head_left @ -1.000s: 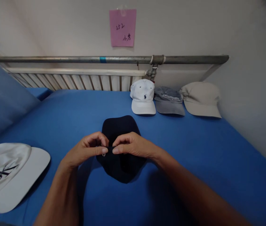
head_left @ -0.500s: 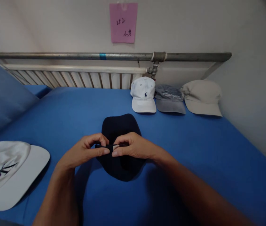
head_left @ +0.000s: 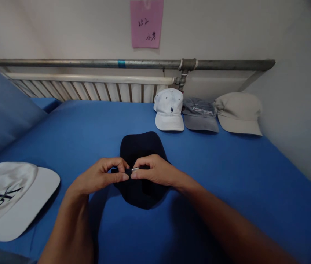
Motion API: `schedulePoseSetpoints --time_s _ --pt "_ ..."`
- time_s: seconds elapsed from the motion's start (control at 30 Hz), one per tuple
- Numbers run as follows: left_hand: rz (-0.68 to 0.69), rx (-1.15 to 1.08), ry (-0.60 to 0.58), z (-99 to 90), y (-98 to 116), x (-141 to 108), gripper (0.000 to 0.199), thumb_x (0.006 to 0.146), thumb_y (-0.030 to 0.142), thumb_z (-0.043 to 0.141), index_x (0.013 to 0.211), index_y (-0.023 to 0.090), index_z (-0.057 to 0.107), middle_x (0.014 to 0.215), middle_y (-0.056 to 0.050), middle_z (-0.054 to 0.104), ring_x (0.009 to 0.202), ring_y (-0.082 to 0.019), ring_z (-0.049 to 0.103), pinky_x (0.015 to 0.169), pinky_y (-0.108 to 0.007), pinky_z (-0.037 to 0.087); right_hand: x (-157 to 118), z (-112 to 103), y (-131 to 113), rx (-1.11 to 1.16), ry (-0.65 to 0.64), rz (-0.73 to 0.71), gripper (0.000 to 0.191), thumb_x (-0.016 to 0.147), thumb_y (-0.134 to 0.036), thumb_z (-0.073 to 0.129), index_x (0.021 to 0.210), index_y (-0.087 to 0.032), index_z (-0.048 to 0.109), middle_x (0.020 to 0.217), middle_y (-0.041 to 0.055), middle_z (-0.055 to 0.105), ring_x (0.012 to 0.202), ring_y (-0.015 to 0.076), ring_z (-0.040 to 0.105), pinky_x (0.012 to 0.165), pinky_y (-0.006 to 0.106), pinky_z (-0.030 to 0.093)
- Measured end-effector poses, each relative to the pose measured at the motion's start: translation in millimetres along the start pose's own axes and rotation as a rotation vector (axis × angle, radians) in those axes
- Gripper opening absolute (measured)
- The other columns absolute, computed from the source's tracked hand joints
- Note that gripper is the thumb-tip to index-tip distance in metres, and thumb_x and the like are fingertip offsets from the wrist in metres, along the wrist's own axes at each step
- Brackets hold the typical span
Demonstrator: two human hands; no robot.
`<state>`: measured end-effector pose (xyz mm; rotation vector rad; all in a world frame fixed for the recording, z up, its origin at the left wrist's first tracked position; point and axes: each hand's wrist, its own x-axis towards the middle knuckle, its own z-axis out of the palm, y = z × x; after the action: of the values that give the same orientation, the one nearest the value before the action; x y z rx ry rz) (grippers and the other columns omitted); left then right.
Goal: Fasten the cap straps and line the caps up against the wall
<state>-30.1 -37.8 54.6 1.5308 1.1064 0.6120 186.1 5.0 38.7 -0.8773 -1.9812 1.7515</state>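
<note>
A dark navy cap (head_left: 141, 143) lies on the blue surface in front of me, its brim partly hidden under my hands. My left hand (head_left: 107, 174) pinches the cap's dark back strap (head_left: 128, 171) between thumb and fingers. Close beside it, my right hand (head_left: 151, 169) is closed on the strap where a small silvery metal buckle (head_left: 135, 169) shows at the fingertips. The thumbs nearly meet. To the left sits a white cap (head_left: 31, 198) with dark letters, apart from both hands.
Along the back stand a white cap (head_left: 169, 110) with a small emblem, a grey cap (head_left: 201, 115) and a beige cap (head_left: 239, 112). Behind the blue bed surface (head_left: 97, 124) run a white radiator (head_left: 89, 90) and a metal pipe (head_left: 95, 63). A pink note (head_left: 146, 24) hangs on the wall.
My view has shifted slightly. The buckle at my right fingertips now shows more of its bright metal face, and the dark strap end beyond it is no longer visible. Both hands keep their pinch.
</note>
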Motion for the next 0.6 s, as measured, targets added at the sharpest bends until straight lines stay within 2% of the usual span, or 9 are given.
schedulePoseSetpoints --time_s 0.13,0.27,0.33,0.43,0.53,0.6 --pt "0.008 -0.032 0.041 -3.6 0 -3 0.016 0.080 0.033 0.069 0.081 0.020 0.060 0.085 0.000 0.060 0.077 -0.013 0.051 0.068 -0.025 0.040 1 -4 1 0.036 0.054 0.021 0.018 0.074 -0.036 0.070 0.074 -0.018 0.066 0.065 -0.0045 0.055 0.062 0.0087 0.046 0.058 0.023 0.035" --pt "0.030 -0.068 0.095 -8.9 -3 -5 0.029 0.079 0.030 0.070 0.107 0.025 0.063 0.105 -0.002 0.061 0.100 -0.018 0.052 0.082 -0.028 0.042 1 -13 -1 0.110 0.117 -0.013 0.015 0.074 -0.031 0.066 0.067 -0.018 0.062 0.059 -0.0060 0.049 0.056 0.0074 0.040 0.055 0.023 0.030" --pt "0.033 -0.041 0.086 -9.6 -5 -3 0.026 0.079 0.028 0.069 0.105 0.025 0.065 0.103 -0.002 0.061 0.101 -0.018 0.052 0.085 -0.029 0.040 1 -15 -1 0.130 0.139 -0.008 0.015 0.074 -0.030 0.065 0.067 -0.018 0.061 0.057 -0.0065 0.046 0.054 0.0075 0.039 0.054 0.023 0.029" --pt "0.007 0.000 0.057 -8.6 -7 -1 0.014 0.079 0.028 0.068 0.093 0.023 0.068 0.089 0.001 0.061 0.088 -0.015 0.052 0.081 -0.028 0.040 0 -14 -1 0.080 0.189 -0.065 0.005 0.072 -0.022 0.064 0.075 -0.019 0.062 0.068 -0.0043 0.056 0.064 0.0098 0.050 0.062 0.024 0.039" --pt "-0.009 -0.010 0.070 -7.5 -6 0 0.012 0.078 0.029 0.070 0.088 0.023 0.068 0.085 0.002 0.061 0.083 -0.014 0.051 0.079 -0.027 0.039 -1 -10 -2 -0.076 0.215 -0.202 0.022 0.074 -0.012 0.060 0.093 -0.022 0.065 0.089 -0.0015 0.064 0.084 0.0127 0.059 0.080 0.029 0.045" --pt "-0.014 -0.016 0.077 -7.1 -5 -1 0.012 0.079 0.029 0.069 0.088 0.022 0.069 0.083 0.002 0.061 0.081 -0.013 0.051 0.078 -0.027 0.039 -3 -8 -4 -0.221 0.206 -0.282 0.028 0.078 -0.011 0.058 0.102 -0.024 0.066 0.096 -0.0004 0.064 0.088 0.0132 0.060 0.084 0.031 0.046"
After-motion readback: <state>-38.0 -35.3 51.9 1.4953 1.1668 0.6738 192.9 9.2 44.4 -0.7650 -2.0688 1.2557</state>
